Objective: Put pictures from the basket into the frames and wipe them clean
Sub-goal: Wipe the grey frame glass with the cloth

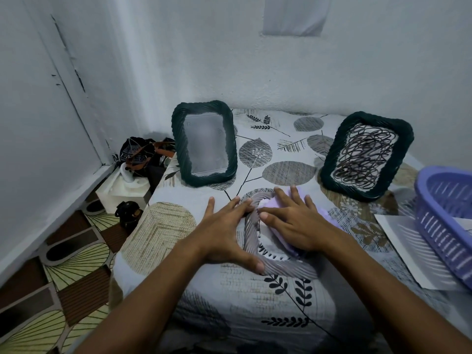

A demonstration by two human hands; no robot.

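Note:
A grey ribbed frame (pixel 251 233) lies flat on the patterned table (pixel 268 297) in front of me. My left hand (pixel 224 231) rests spread on its left rail, thumb on the lower edge. My right hand (pixel 293 221) presses a lilac cloth (pixel 268 203) flat onto the frame's middle. Two dark green frames stand propped at the back: the left one (pixel 204 143) shows a blank pane, the right one (pixel 367 154) holds a scribble picture. The purple basket (pixel 447 221) sits at the right edge.
A white sheet (pixel 406 241) lies under and beside the basket. Left of the table, on the tiled floor, stand a white box (pixel 122 192), a dark bag (pixel 145 154) and a small dark object (pixel 127 213). Walls close in behind and to the left.

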